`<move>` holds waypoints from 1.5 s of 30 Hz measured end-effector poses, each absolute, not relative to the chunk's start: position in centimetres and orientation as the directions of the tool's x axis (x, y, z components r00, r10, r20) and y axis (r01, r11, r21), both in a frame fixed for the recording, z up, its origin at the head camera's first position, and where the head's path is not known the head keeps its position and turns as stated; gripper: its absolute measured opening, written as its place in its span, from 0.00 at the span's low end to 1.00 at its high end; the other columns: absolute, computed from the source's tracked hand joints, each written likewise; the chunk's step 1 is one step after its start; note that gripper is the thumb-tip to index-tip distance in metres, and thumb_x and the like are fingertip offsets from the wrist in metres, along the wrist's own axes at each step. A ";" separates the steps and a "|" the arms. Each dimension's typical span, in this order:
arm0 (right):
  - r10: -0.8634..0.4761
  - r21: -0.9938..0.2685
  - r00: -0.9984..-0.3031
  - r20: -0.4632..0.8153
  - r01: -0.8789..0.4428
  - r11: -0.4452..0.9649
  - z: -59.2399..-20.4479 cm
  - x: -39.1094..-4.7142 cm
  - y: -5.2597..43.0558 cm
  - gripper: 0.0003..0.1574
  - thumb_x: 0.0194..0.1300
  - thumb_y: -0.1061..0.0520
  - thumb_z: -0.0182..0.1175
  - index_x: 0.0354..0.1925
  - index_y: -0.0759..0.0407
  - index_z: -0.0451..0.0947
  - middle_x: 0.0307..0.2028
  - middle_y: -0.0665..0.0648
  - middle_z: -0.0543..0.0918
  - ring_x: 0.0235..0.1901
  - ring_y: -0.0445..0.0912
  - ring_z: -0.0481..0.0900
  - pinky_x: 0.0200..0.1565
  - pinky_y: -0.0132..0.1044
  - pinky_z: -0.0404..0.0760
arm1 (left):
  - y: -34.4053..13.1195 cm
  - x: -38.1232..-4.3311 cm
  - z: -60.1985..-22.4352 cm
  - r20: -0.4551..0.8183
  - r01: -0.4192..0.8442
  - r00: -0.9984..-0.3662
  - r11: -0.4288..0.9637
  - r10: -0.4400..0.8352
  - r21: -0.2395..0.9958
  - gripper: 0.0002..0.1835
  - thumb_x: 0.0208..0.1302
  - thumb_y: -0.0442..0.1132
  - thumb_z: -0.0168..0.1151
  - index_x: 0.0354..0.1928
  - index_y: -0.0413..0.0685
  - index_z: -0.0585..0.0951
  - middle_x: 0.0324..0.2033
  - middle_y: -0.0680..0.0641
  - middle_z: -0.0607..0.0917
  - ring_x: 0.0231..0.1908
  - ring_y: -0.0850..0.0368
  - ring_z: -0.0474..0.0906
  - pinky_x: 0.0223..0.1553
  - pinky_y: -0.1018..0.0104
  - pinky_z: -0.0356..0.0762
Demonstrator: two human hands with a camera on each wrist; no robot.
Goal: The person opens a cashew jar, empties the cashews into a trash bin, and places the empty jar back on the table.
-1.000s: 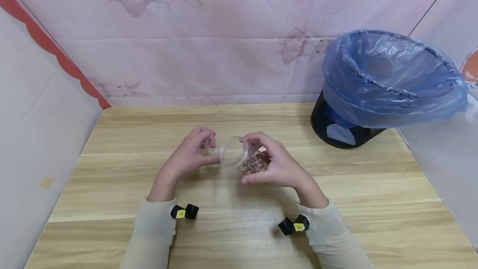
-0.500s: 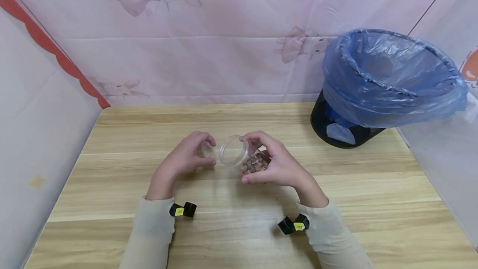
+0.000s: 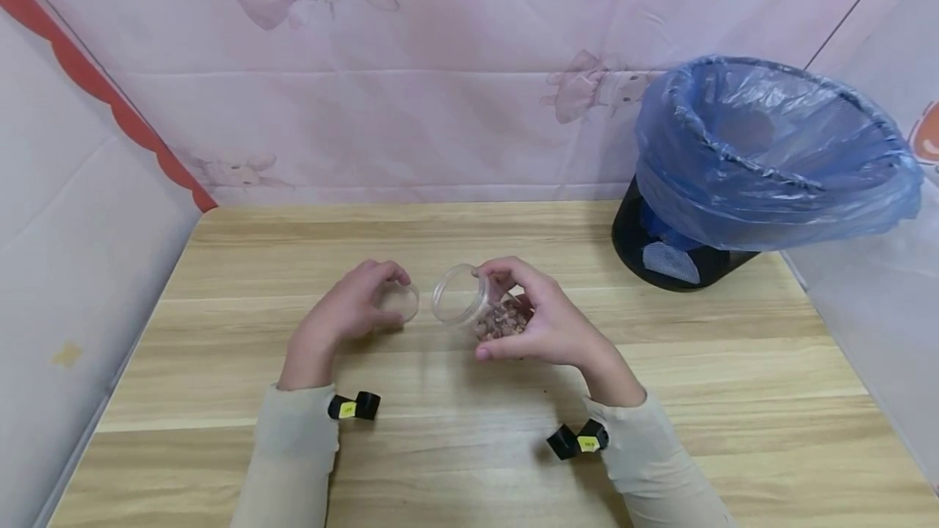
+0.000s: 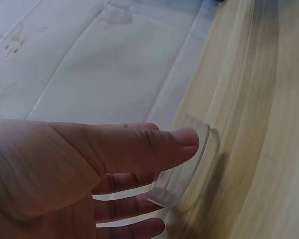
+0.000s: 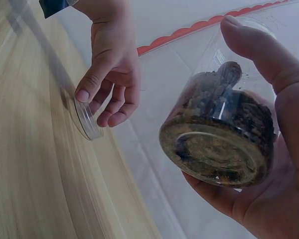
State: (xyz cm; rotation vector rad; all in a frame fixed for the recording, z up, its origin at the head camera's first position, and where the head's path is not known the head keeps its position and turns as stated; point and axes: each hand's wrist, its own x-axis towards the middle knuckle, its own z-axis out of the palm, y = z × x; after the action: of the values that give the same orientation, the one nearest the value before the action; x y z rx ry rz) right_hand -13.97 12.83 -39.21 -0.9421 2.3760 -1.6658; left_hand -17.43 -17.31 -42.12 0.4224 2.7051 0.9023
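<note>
In the head view my left hand [image 3: 345, 308] pinches a round clear lid [image 3: 403, 301] by its edges. The left wrist view has the thumb over the lid [image 4: 185, 169], which is tilted close over the wooden table. To the right, my right hand [image 3: 550, 320] grips a clear plastic jar [image 3: 502, 320], tipped with its uncovered mouth toward the lid. Brown, crumbly bits fill the lower part of the jar [image 5: 217, 129] in the right wrist view. Among them a rounded, scoop-like piece shows through the wall. A small gap separates lid and jar mouth.
A black mesh bin [image 3: 678, 267] lined with a blue plastic bag [image 3: 778, 202] stands at the table's back right. Behind the wooden table [image 3: 469, 446] hangs a pink rabbit-print curtain [image 3: 440, 137]. White side panels border the table left and right.
My left hand has drawn back to the left from the jar mouth, carrying the lid, which now shows more of its round face. The right hand and jar have stayed nearly still.
</note>
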 end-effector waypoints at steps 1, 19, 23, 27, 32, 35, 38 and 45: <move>-0.528 -0.877 -0.806 0.266 -0.430 0.215 -39.2 -14.0 12.9 0.52 0.37 0.53 0.85 0.61 0.42 0.71 0.48 0.48 0.79 0.47 0.46 0.75 0.39 0.41 0.81 | -17.3 -17.4 -42.1 -0.152 0.190 -0.924 0.766 0.352 0.614 0.25 0.54 0.37 0.76 0.55 0.49 0.79 0.56 0.42 0.77 0.58 0.44 0.72 0.61 0.44 0.70; -0.525 -0.875 -0.808 0.267 -0.432 0.220 -38.6 -13.8 13.1 0.53 0.38 0.54 0.85 0.62 0.53 0.71 0.48 0.48 0.78 0.47 0.47 0.74 0.38 0.41 0.81 | -16.7 -17.6 -41.5 -0.177 0.211 -0.917 0.812 0.357 0.544 0.29 0.53 0.35 0.77 0.57 0.52 0.78 0.60 0.39 0.73 0.59 0.42 0.70 0.62 0.42 0.69; -0.520 -0.871 -0.810 0.273 -0.438 0.225 -38.5 -13.8 13.3 0.53 0.38 0.54 0.85 0.62 0.50 0.71 0.48 0.48 0.78 0.47 0.47 0.74 0.38 0.40 0.81 | -16.6 -17.7 -41.5 -0.174 0.225 -0.913 0.810 0.370 0.541 0.29 0.53 0.34 0.77 0.58 0.53 0.78 0.60 0.39 0.72 0.60 0.41 0.69 0.63 0.41 0.68; -0.518 -0.871 -0.810 0.274 -0.438 0.223 -38.4 -13.7 13.4 0.52 0.38 0.54 0.85 0.61 0.46 0.71 0.48 0.48 0.78 0.47 0.47 0.74 0.38 0.40 0.81 | -16.4 -17.8 -41.5 -0.175 0.229 -0.911 0.811 0.373 0.539 0.29 0.53 0.34 0.76 0.58 0.54 0.78 0.60 0.40 0.72 0.60 0.41 0.69 0.63 0.41 0.68; -0.514 -0.869 -0.808 0.288 -0.446 0.215 -38.1 -13.6 13.5 0.52 0.38 0.54 0.85 0.62 0.48 0.71 0.48 0.49 0.78 0.47 0.48 0.74 0.38 0.40 0.81 | -16.3 -17.8 -41.4 -0.177 0.229 -0.911 0.812 0.374 0.537 0.30 0.53 0.33 0.76 0.59 0.55 0.78 0.61 0.40 0.71 0.60 0.41 0.68 0.62 0.40 0.68; -0.514 -0.865 -0.804 0.301 -0.456 0.207 -37.9 -13.6 13.6 0.52 0.38 0.54 0.85 0.62 0.49 0.71 0.48 0.49 0.79 0.47 0.48 0.75 0.38 0.41 0.82 | -16.4 -17.8 -41.3 -0.176 0.230 -0.911 0.811 0.374 0.537 0.31 0.53 0.33 0.76 0.61 0.55 0.77 0.62 0.39 0.71 0.61 0.40 0.68 0.62 0.40 0.68; -0.507 -0.865 -0.804 0.311 -0.460 0.199 -37.7 -13.6 13.7 0.52 0.39 0.55 0.84 0.62 0.46 0.71 0.50 0.50 0.79 0.47 0.49 0.76 0.39 0.43 0.83 | -16.7 -17.6 -41.4 -0.181 0.226 -0.910 0.814 0.372 0.535 0.34 0.53 0.33 0.76 0.63 0.55 0.76 0.63 0.39 0.70 0.62 0.40 0.67 0.63 0.39 0.67; -0.454 -0.876 -0.835 0.310 -0.436 0.205 -37.9 -12.9 15.3 0.53 0.38 0.60 0.84 0.62 0.49 0.70 0.55 0.56 0.78 0.46 0.50 0.79 0.43 0.44 0.84 | -16.8 -16.9 -41.8 -0.182 0.200 -0.918 0.807 0.352 0.555 0.37 0.54 0.37 0.76 0.67 0.56 0.73 0.66 0.40 0.68 0.64 0.39 0.66 0.64 0.38 0.66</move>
State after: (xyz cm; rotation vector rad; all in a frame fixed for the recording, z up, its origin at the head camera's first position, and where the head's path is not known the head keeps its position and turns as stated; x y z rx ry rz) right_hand -12.93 15.30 -37.93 -0.8966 2.4257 -1.7553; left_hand -16.91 -16.84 -41.75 0.4245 2.7179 0.7902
